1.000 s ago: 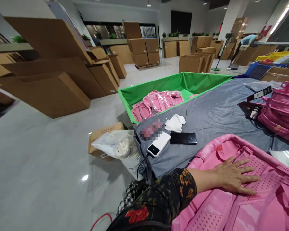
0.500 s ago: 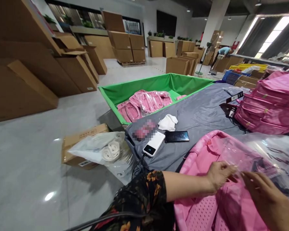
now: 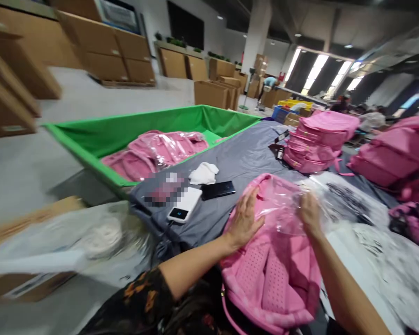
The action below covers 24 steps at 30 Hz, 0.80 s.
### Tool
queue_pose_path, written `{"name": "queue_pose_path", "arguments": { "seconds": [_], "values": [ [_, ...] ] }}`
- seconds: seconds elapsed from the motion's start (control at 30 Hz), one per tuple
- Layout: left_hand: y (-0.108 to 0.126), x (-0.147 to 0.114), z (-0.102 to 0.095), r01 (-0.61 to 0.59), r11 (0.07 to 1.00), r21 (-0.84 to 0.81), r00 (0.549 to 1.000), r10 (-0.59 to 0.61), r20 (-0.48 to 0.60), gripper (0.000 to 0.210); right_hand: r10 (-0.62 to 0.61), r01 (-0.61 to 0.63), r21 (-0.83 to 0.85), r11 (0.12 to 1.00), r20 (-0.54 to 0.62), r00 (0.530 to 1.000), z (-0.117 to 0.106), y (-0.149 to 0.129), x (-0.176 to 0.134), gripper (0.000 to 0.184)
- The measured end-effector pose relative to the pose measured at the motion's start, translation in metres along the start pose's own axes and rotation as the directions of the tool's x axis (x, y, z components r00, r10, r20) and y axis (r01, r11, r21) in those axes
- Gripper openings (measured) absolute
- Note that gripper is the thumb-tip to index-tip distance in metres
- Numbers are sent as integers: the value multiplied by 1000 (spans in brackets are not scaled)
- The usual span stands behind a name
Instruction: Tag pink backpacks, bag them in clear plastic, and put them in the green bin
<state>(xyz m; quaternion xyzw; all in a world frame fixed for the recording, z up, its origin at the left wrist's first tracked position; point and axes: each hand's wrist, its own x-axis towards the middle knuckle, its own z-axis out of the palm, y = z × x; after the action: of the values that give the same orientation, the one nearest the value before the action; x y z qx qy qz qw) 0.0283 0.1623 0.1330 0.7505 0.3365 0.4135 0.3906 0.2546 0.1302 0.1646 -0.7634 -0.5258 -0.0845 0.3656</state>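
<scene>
A pink backpack [image 3: 289, 284] lies in front of me with its perforated shoulder straps facing up. Clear plastic bag film [image 3: 281, 204] covers its top end. My left hand [image 3: 245, 222] rests on the upper left side of the backpack, fingers spread and touching the edge of the film. At the upper right of the backpack, my right hand [image 3: 310, 216] is closed on the film; its fingertips are blurred and partly hidden.
On the grey-covered table [image 3: 244, 146] are a phone [image 3: 218, 190], white power bank [image 3: 185, 204], white cloth [image 3: 204, 173] and more pink backpacks [image 3: 314, 144]. Plastic bags [image 3: 394, 265] lie at right. A green-lined bin [image 3: 125, 118] holds wrapped pink backpacks. Another person [image 3: 269, 83] bends over far back.
My hands have moved apart from a pinch on the film. The left now lies spread on the backpack's left side, the right is on its right side. My view has swung right.
</scene>
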Motion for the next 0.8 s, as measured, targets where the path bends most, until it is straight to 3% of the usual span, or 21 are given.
{"name": "queue_pose_path", "arguments": {
  "seconds": [0.07,0.1,0.17,0.23,0.33,0.43,0.53,0.6,0.67,0.73,0.8],
  "values": [
    [9,4,-7,-275,910,311,958,285,12,74,-76,76,9,997,74,994,4,-20,-14,42],
    [12,9,-9,-323,851,414,941,336,42,72,-119,119,9,993,126,985,6,-30,-23,37],
    [10,21,-14,-294,771,565,948,309,71,61,-225,235,-20,972,216,950,4,-43,-41,27],
    [-1,33,-18,-215,727,652,973,220,75,41,-318,354,-106,929,257,913,-5,-44,-57,32],
    [-26,36,-27,-224,726,650,972,219,90,26,-363,425,-300,854,244,900,-27,-19,-77,38],
    [-39,19,-32,-272,803,530,923,373,-91,31,-239,270,-431,861,127,963,-42,22,-95,21],
    [-36,-5,-31,-253,894,370,860,383,-336,28,-28,21,-287,958,-21,999,-49,52,-109,13],
    [-32,-16,-30,-259,917,303,861,362,-358,27,120,-131,-88,987,-127,985,-55,58,-112,14],
    [-32,-19,-32,-295,912,285,872,379,-309,26,235,-227,61,972,-225,946,-62,55,-111,17],
    [-37,-13,-39,-293,913,285,875,376,-305,25,226,-207,109,972,-208,952,-71,47,-110,19],
    [-44,-4,-50,-213,941,264,877,303,-372,23,82,-77,88,993,-44,996,-76,42,-114,16]
  ]
}}
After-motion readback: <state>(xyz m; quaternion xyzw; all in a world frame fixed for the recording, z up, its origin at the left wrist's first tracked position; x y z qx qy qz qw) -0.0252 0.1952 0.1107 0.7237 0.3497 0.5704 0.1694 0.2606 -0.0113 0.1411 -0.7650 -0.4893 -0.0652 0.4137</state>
